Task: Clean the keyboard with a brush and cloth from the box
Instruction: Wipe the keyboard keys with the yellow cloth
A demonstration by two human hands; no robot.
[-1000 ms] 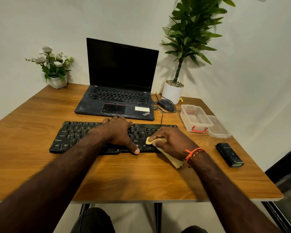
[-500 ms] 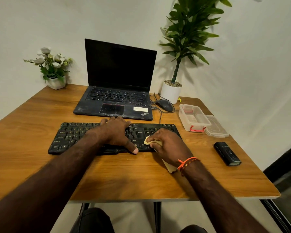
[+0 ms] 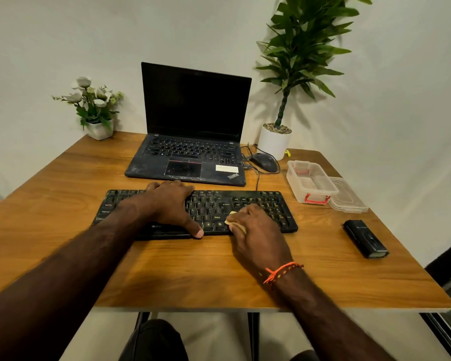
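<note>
One black keyboard (image 3: 258,204) lies on the wooden table (image 3: 193,277), in front of one open laptop (image 3: 193,136). The left hand (image 3: 171,204) rests flat across its middle keys, fingers spread, thumb at the near edge. The right hand (image 3: 258,230) presses one yellowish cloth (image 3: 233,222) onto the lower right keys, fingers curled over it. At right stand one clear box (image 3: 310,181), one lid (image 3: 349,196) beside it, and one black brush (image 3: 365,238) lying apart. One mouse (image 3: 264,161), two potted plants, pale walls behind
</note>
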